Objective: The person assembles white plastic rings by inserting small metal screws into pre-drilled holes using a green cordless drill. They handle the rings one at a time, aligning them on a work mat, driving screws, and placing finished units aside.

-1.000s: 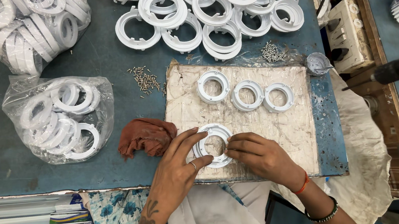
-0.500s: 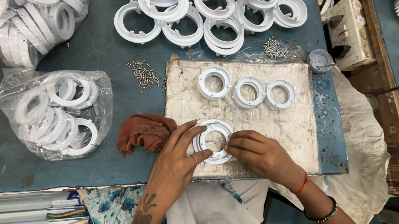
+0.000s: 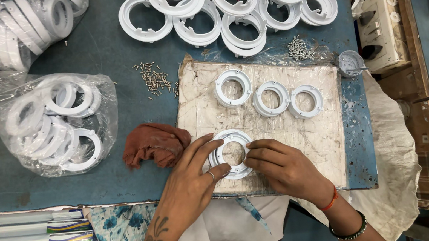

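My left hand (image 3: 192, 181) and right hand (image 3: 281, 167) both pinched the white ring (image 3: 233, 154) between them, flat on the worn board (image 3: 316, 140) on the worktop (image 3: 107, 57). It lay dead centre, equally near each. Three finished rings (image 3: 269, 96) sat beyond.

Both hands (image 3: 243, 172) on white ring (image 3: 233, 154)

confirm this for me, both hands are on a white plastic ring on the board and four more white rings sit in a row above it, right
Not quite. The head view shows three white rings in the row, not four. The rest holds: the left hand and right hand are both on a white plastic ring on the board.
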